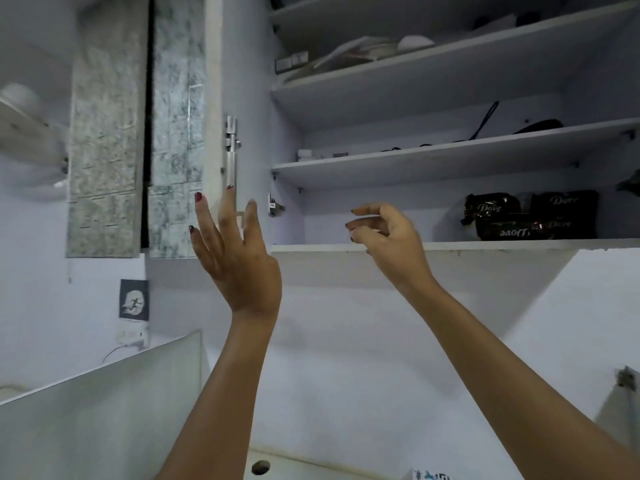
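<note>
Reaching up at centre frame, the left hand (235, 258) spreads straight fingers apart, holding nothing, in front of the open cupboard door (250, 81); whether the fingertips touch it cannot be told. That door stands at upper centre-left, marbled grey-green outside and pale lilac inside, with a steel bolt latch (231, 157) just above the fingers. Right of centre, the right hand (384, 233) hovers empty, fingers loosely curled, before the front edge of the bottom shelf (485, 244). Dark Dove packets (530, 216) lie on that shelf at the right, well apart from the hand. 2 shelves above hold a black cable (485, 119) and white dishes (377, 50). A lilac wall (346, 341) fills the lower frame, with a small dark sticker (134, 299) at left
</note>
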`<state>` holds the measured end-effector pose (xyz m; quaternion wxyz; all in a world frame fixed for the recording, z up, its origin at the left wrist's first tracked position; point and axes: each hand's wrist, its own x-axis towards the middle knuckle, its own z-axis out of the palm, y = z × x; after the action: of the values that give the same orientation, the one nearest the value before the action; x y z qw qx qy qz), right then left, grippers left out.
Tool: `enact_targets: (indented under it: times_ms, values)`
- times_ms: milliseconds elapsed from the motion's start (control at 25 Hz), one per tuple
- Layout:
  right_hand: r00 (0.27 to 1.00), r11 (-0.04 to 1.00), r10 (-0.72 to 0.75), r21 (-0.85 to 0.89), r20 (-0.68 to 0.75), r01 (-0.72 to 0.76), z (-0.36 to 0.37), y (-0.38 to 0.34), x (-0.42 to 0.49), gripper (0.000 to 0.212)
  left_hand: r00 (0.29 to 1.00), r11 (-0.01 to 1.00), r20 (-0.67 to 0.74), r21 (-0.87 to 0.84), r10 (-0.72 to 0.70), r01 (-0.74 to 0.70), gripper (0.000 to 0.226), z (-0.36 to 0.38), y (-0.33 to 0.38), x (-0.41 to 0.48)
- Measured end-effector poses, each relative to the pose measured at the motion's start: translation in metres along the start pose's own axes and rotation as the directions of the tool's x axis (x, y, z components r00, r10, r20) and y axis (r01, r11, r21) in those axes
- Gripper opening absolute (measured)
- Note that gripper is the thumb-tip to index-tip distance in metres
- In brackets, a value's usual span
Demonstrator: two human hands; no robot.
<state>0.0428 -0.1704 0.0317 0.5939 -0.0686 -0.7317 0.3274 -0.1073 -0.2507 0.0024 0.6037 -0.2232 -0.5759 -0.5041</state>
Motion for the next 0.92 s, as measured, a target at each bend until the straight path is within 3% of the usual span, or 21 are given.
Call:
enact_targets:
  times_ms: [120, 240, 320, 440, 720, 920]
  values:
    - [0.999, 0.999, -0.032, -0.024, 0.004, 0.032, -0.002, -0.006, -0.003, 0.019, 0.993, 0.997, 0.091, -0.017, 0.072, -0.070, 0.055, -0.004, -0.007, 0.001]
    - [0.999, 0.996, -0.041, -0.083, -0.004, 0.041, -0.014, -0.003, -0.002, 0.018, 0.937, 0.951, 0.269, -0.273, 0.221, -0.146, 0.056, 0.006, 0.007, -0.006]
    - [0.999, 0.991, -0.045, -0.124, -0.023, 0.042, -0.027, 0.003, 0.001, 0.019, 0.888, 0.878, 0.379, -0.475, 0.261, -0.055, 0.059, 0.018, 0.026, -0.013]
    - [0.997, 0.979, -0.044, -0.203, -0.060, 0.031, -0.053, 0.019, 0.007, 0.020, 0.849, 0.756, 0.466, -0.642, 0.249, 0.130, 0.060, 0.041, 0.056, -0.022]
    - [0.981, 0.917, -0.045, -0.398, -0.189, -0.035, -0.126, 0.067, 0.041, 0.022, 0.758, 0.545, 0.613, -0.723, 0.221, 0.425, 0.056, 0.108, 0.124, -0.037]
    - [0.945, 0.858, -0.122, -0.511, -0.304, -0.054, -0.186, 0.109, 0.073, 0.019, 0.752, 0.442, 0.599, -0.773, 0.274, 0.455, 0.054, 0.157, 0.168, -0.064]
